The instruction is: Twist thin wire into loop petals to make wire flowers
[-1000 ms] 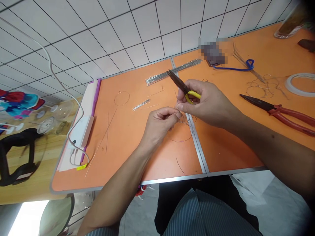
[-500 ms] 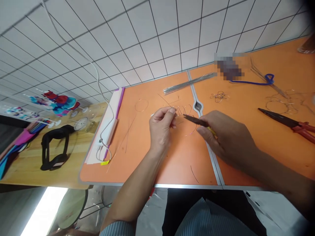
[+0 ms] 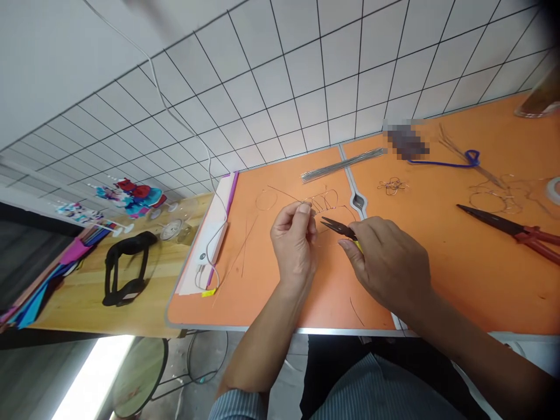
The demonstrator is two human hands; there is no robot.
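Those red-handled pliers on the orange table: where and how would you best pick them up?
I'd likely take the pliers by their red handles, from above on the person's right. They lie flat; the dark jaws taper toward the left, while the longer-gripping handles spread rightward.

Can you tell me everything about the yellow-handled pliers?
The dark, metal-looking pliers with yellow handles have narrow, pointed jaws, slightly parted at the tips. They're held over the orange table, pointing toward the bare left hand. The bare right hand wraps the handles in its grip, so only a bit of yellow shows. I can't tell whether the jaws touch anything.
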